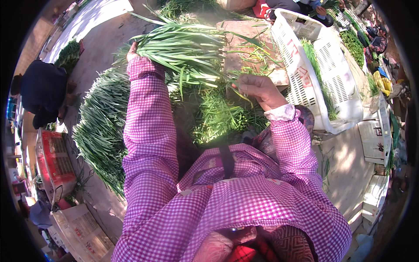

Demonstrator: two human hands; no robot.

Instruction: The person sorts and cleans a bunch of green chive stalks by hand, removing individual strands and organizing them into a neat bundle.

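Observation:
A bunch of garlic chives (181, 43) stretches in front of me, pale cut ends to the right and green tips to the left. My left hand (132, 51) is closed around its leafy side, with most of its fingers hidden under the leaves. Just past the pale ends, my right hand (262, 89) pinches a thin yellowed leaf (245, 98) between thumb and fingers. Below the bunch lies a heap of loose green trimmings (222, 115). Yellow and green scraps (255, 54) are scattered over a wooden board (235, 32) beyond my right hand.
To my left is a big pile of chives (102, 122). A white plastic crate (301, 83) with some greens inside stands at the right. On the left are a red crate (54, 157), a pale crate (83, 231) and a bent-over person (43, 89). Another person (305, 6) sits at the back right.

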